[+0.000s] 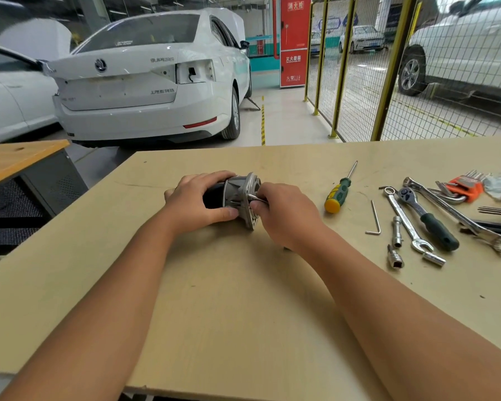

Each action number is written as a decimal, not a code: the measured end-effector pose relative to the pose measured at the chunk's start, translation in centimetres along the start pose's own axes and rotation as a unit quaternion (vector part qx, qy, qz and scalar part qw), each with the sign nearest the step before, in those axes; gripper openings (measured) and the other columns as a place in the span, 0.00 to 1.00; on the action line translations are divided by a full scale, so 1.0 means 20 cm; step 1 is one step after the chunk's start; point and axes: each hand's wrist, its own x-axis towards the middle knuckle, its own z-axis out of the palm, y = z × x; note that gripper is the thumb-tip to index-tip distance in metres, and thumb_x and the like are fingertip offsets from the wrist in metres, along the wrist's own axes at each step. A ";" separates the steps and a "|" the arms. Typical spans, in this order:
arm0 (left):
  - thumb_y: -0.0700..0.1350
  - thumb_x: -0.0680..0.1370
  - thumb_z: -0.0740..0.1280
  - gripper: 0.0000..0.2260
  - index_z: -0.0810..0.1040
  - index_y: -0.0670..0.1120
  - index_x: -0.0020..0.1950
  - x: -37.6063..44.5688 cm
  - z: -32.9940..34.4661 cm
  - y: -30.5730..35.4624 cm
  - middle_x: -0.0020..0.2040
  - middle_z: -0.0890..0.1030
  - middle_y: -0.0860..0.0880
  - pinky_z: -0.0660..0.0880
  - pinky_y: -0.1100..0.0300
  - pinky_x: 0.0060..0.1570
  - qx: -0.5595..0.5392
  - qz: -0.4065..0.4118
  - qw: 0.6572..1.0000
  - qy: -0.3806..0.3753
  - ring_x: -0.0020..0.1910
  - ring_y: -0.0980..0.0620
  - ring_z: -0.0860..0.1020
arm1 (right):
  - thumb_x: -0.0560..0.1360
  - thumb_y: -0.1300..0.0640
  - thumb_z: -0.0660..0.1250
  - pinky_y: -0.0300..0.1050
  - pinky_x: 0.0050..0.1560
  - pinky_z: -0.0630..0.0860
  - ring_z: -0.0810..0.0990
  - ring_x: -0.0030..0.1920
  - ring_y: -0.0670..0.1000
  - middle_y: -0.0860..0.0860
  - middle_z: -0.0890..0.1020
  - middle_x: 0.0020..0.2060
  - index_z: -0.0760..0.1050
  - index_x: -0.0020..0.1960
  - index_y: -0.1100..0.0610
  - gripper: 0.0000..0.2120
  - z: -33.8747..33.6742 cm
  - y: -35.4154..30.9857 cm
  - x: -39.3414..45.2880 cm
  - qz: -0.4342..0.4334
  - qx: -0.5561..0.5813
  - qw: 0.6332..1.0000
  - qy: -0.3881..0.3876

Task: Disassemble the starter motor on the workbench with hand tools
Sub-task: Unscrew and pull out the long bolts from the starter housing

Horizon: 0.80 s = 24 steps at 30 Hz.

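Motor (237, 195) between 2 gripping hands, seemingly.

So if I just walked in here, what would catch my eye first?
Probably the two hands at the middle of the workbench: the left hand grips the starter motor while the right hand pinches a thin metal tool against its flange. Then the tools spread out to the right, and the white car behind.

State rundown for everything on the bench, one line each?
starter motor: on its side, gripped by left hand
right hand: pinching a small metal tool at the motor flange
screwdriver: lying loose, untouched
hex key: lying loose
ratchet: lying loose
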 end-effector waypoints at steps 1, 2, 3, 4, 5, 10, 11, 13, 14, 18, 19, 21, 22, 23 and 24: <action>0.75 0.60 0.68 0.34 0.65 0.80 0.66 0.00 0.00 0.00 0.65 0.76 0.69 0.63 0.42 0.66 0.006 -0.001 1.000 0.002 0.71 0.53 0.67 | 0.81 0.46 0.61 0.48 0.34 0.62 0.71 0.42 0.54 0.47 0.72 0.41 0.72 0.48 0.49 0.07 -0.01 0.00 0.00 0.001 -0.004 1.000 -0.006; 0.75 0.60 0.68 0.34 0.65 0.80 0.66 0.00 0.00 0.00 0.65 0.76 0.69 0.62 0.44 0.63 0.011 -0.003 1.000 0.004 0.70 0.53 0.67 | 0.81 0.46 0.61 0.48 0.34 0.62 0.72 0.43 0.55 0.47 0.72 0.41 0.71 0.48 0.49 0.07 -0.01 0.01 0.00 0.002 -0.008 1.000 -0.014; 0.75 0.60 0.68 0.35 0.65 0.80 0.66 0.00 0.01 0.00 0.65 0.75 0.69 0.61 0.45 0.61 0.016 -0.004 1.000 0.005 0.70 0.52 0.67 | 0.81 0.46 0.61 0.48 0.34 0.62 0.72 0.43 0.55 0.47 0.73 0.42 0.70 0.47 0.49 0.08 -0.02 0.02 0.00 0.000 -0.011 1.000 -0.024; 0.75 0.60 0.67 0.35 0.64 0.80 0.66 0.00 0.01 0.00 0.64 0.75 0.69 0.61 0.46 0.60 0.020 -0.005 1.000 0.006 0.70 0.52 0.67 | 0.81 0.46 0.61 0.48 0.35 0.63 0.72 0.44 0.55 0.47 0.73 0.42 0.69 0.46 0.49 0.08 -0.03 0.03 0.00 -0.004 -0.012 0.999 -0.032; 0.76 0.59 0.67 0.35 0.64 0.80 0.66 0.00 0.01 0.00 0.64 0.75 0.69 0.60 0.46 0.59 0.023 -0.005 1.000 0.007 0.70 0.52 0.67 | 0.81 0.46 0.61 0.48 0.36 0.64 0.73 0.44 0.55 0.48 0.74 0.43 0.68 0.46 0.48 0.08 -0.05 0.04 0.00 -0.007 -0.014 0.999 -0.040; 0.77 0.60 0.66 0.36 0.63 0.78 0.68 0.01 0.02 -0.01 0.62 0.73 0.71 0.60 0.46 0.58 0.036 -0.002 0.999 0.007 0.69 0.53 0.66 | 0.82 0.48 0.62 0.52 0.44 0.75 0.75 0.46 0.56 0.50 0.77 0.45 0.72 0.47 0.50 0.07 -0.15 0.09 0.01 -0.011 0.000 0.997 -0.080; 0.77 0.60 0.66 0.36 0.63 0.78 0.68 0.01 0.02 -0.01 0.63 0.73 0.70 0.60 0.46 0.58 0.044 -0.002 0.999 0.008 0.69 0.53 0.66 | 0.82 0.49 0.62 0.52 0.44 0.76 0.76 0.45 0.56 0.51 0.77 0.44 0.72 0.47 0.50 0.08 -0.17 0.11 0.01 -0.010 0.002 0.996 -0.093; 0.77 0.60 0.66 0.38 0.62 0.76 0.70 0.01 0.03 0.00 0.64 0.74 0.69 0.61 0.46 0.57 0.070 -0.001 0.997 0.014 0.69 0.52 0.67 | 0.81 0.50 0.64 0.50 0.42 0.75 0.76 0.44 0.56 0.50 0.76 0.41 0.72 0.44 0.51 0.08 -0.21 0.14 0.02 0.000 -0.011 0.992 -0.127; 0.77 0.60 0.66 0.38 0.62 0.75 0.70 0.01 0.03 0.00 0.63 0.74 0.69 0.61 0.46 0.57 0.084 0.001 0.996 0.019 0.69 0.53 0.68 | 0.81 0.51 0.64 0.49 0.41 0.74 0.76 0.44 0.56 0.50 0.76 0.40 0.73 0.44 0.51 0.08 -0.22 0.16 0.02 0.007 -0.023 0.989 -0.148; 0.77 0.60 0.66 0.40 0.63 0.72 0.71 0.02 0.04 0.00 0.64 0.74 0.66 0.61 0.40 0.63 0.100 0.012 0.995 0.026 0.70 0.54 0.69 | 0.79 0.51 0.67 0.43 0.35 0.69 0.77 0.44 0.54 0.50 0.77 0.41 0.75 0.43 0.53 0.07 -0.22 0.23 0.03 0.055 -0.061 0.976 -0.203; 0.77 0.60 0.67 0.41 0.61 0.72 0.71 0.02 0.04 0.00 0.65 0.74 0.65 0.60 0.38 0.65 0.094 0.016 0.995 0.025 0.71 0.54 0.69 | 0.79 0.51 0.67 0.42 0.34 0.68 0.77 0.44 0.54 0.51 0.77 0.41 0.75 0.44 0.53 0.07 -0.21 0.24 0.03 0.064 -0.070 0.975 -0.202; 0.77 0.59 0.70 0.45 0.58 0.74 0.74 0.01 0.05 -0.01 0.69 0.73 0.63 0.57 0.36 0.69 0.091 0.027 0.995 0.023 0.71 0.54 0.70 | 0.77 0.50 0.68 0.41 0.33 0.67 0.76 0.44 0.54 0.51 0.77 0.41 0.75 0.44 0.52 0.07 -0.19 0.26 0.03 0.082 -0.070 0.976 -0.187; 0.76 0.58 0.70 0.47 0.56 0.74 0.75 0.00 0.05 0.00 0.71 0.72 0.62 0.56 0.34 0.70 0.096 0.035 0.995 0.022 0.72 0.55 0.70 | 0.77 0.50 0.69 0.42 0.35 0.68 0.76 0.45 0.54 0.51 0.77 0.42 0.76 0.44 0.52 0.07 -0.19 0.26 0.04 0.090 -0.062 0.978 -0.177; 0.75 0.58 0.70 0.47 0.56 0.74 0.75 0.00 0.05 0.00 0.73 0.71 0.62 0.55 0.33 0.72 0.101 0.044 0.994 0.021 0.73 0.56 0.69 | 0.76 0.48 0.70 0.42 0.37 0.70 0.77 0.46 0.54 0.51 0.78 0.43 0.77 0.45 0.52 0.08 -0.18 0.26 0.04 0.097 -0.054 0.980 -0.166; 0.73 0.60 0.70 0.46 0.56 0.73 0.76 0.00 0.06 0.01 0.73 0.70 0.62 0.54 0.32 0.73 0.106 0.053 0.993 0.022 0.73 0.56 0.69 | 0.76 0.47 0.70 0.44 0.40 0.72 0.77 0.46 0.54 0.51 0.78 0.43 0.78 0.46 0.53 0.09 -0.18 0.26 0.03 0.102 -0.046 0.981 -0.156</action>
